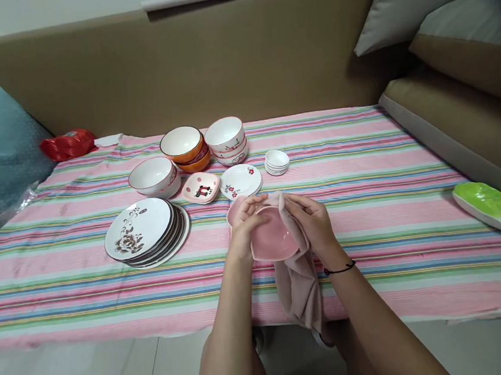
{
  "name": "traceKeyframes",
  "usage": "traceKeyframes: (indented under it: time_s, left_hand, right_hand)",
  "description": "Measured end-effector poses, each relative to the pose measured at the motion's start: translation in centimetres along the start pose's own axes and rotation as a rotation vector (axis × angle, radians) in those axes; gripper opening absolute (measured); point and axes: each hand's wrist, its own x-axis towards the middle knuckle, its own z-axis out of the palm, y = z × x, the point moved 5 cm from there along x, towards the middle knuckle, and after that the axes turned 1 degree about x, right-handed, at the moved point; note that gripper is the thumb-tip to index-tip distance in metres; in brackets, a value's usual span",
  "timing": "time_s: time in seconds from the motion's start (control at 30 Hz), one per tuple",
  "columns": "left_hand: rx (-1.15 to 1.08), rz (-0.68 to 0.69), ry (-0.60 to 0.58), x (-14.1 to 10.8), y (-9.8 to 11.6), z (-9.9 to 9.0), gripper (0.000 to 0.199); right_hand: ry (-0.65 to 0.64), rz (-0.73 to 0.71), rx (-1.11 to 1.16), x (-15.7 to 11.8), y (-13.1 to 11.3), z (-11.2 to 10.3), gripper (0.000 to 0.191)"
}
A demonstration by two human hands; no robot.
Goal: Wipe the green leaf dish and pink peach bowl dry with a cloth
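My left hand [250,220] grips the left rim of a pink bowl [271,239], its thumb over the edge. On the right rim, my right hand [312,220] is closed on a greyish-pink cloth [300,289], which folds over the edge and hangs down in front of the bedding. Behind my left hand, another pink dish [233,209] shows partly on the striped cloth. White oval plates with red flowers [241,180] lie just beyond, beside a square pink dish with a cat picture [201,188].
Flower-patterned plates [141,230] are stacked at left. Behind them stand white bowls [153,175], orange bowls [182,145] and more white bowls [226,135]. Small white dishes [276,161] sit right of these. A green leaf-shaped dish [487,204] is far right, a red bag [68,145] far left.
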Motion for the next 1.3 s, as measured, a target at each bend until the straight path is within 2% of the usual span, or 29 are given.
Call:
traceKeyframes:
  time_s: [0.17,0.3,0.57,0.8,1.07,1.2,1.3]
  left_hand:
    - [-0.050,0.057,0.196,0.2,0.3,-1.3,0.036]
    - [-0.055,0.097,0.258,0.0,0.6,-1.7,0.034]
    - [0.035,0.027,0.167,-0.2,0.6,-0.9,0.028]
    - [0.052,-0.081,0.076,-0.2,0.7,-0.7,0.027]
    - [0.030,-0.148,-0.018,-0.3,0.1,-0.4,0.038]
    - [0.020,-0.110,0.010,-0.2,-0.3,-0.2,0.042]
    - [0.003,-0.026,0.102,-0.1,-0.2,-0.2,0.046]
  right_hand:
    - [0.035,0.022,0.085,0.0,0.1,-0.3,0.029]
    - [0.056,0.025,0.078,-0.1,0.5,-0.5,0.026]
    - [0.080,0.047,0.086,-0.2,0.7,-0.7,0.031]
    - [-0.006,0.019,0.065,-0.1,-0.1,-0.5,0.028]
    - [-0.134,0.019,0.002,-0.1,-0.2,-0.1,0.024]
    - [-0.119,0.018,-0.024,0.0,-0.1,-0.1,0.025]
    - [-0.078,0.002,-0.010,0.1,0.0,-0.3,0.025]
